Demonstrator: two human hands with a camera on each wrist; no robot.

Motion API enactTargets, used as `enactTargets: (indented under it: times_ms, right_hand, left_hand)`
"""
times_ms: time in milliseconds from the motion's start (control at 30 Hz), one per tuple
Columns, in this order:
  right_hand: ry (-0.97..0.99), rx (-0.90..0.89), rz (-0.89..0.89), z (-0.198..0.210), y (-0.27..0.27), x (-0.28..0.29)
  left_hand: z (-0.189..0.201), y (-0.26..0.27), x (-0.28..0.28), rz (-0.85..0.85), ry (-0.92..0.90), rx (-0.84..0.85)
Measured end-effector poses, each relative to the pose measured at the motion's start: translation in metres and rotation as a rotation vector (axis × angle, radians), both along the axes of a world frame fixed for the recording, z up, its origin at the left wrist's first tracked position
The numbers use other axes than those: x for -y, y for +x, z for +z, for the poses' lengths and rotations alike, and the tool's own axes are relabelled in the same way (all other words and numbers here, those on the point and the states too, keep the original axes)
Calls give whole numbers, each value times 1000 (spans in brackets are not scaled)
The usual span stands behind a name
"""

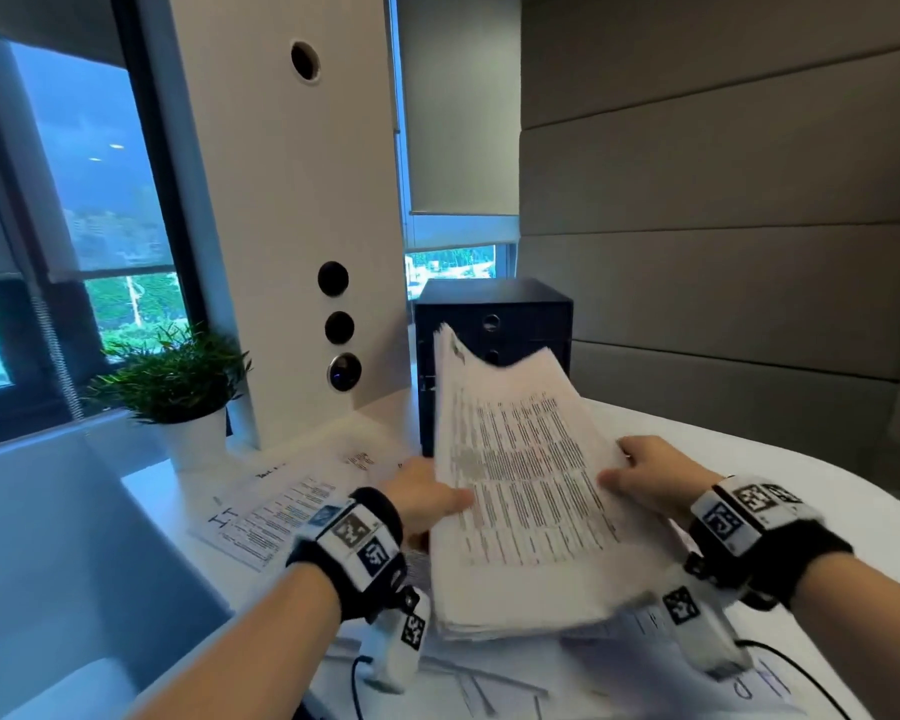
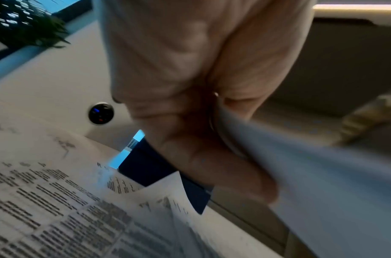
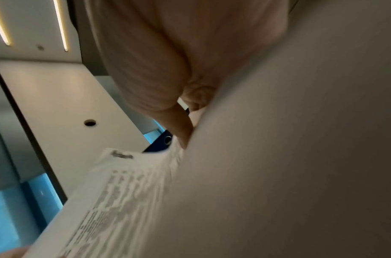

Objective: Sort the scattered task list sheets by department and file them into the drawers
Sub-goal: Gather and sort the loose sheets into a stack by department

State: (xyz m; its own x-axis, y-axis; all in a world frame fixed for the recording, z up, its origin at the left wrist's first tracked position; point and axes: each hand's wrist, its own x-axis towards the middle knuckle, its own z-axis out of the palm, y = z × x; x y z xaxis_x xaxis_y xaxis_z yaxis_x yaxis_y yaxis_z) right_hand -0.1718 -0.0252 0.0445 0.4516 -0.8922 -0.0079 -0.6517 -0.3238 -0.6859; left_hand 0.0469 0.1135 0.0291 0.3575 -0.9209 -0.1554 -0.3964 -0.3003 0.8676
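A thick stack of printed task list sheets (image 1: 520, 485) is held tilted above the white table (image 1: 780, 470), its far edge raised toward the black drawer cabinet (image 1: 494, 324). My left hand (image 1: 427, 498) grips the stack's left edge, thumb on top. My right hand (image 1: 645, 475) grips the right edge, thumb on the top sheet. In the left wrist view the fingers (image 2: 201, 157) curl under the stack (image 2: 322, 174). The right wrist view shows the thumb (image 3: 181, 125) pressed on the paper (image 3: 123, 183). More sheets (image 1: 276, 506) lie flat on the table at the left.
A potted green plant (image 1: 178, 381) stands at the table's back left beside a white column (image 1: 292, 200) with round sockets. Further sheets with large handwritten letters (image 1: 759, 683) lie under the stack near the front edge. A padded wall panel (image 1: 723, 226) closes the right side.
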Motion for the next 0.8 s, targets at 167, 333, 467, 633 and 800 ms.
enactTargets:
  times_ms: [167,333,467,633,800]
  right_hand:
    - [27,-385,-46,-29,-40,7]
    - [84,-470,-42,-43,-66,10]
    - [108,-453,14,-49,-73,19]
    - [156,-403,21,-51,-70,22]
    - [198,-368,-27,-57,-73,27]
  left_hand:
    - [-20,-41,32,-190,208,294]
    - [-29,-55,51,-136,346,407]
    - [-34,-53,59,-109,349,393]
    - [-50,-52,63,0,308,215]
    - [-52,-52,65,-85,269,205]
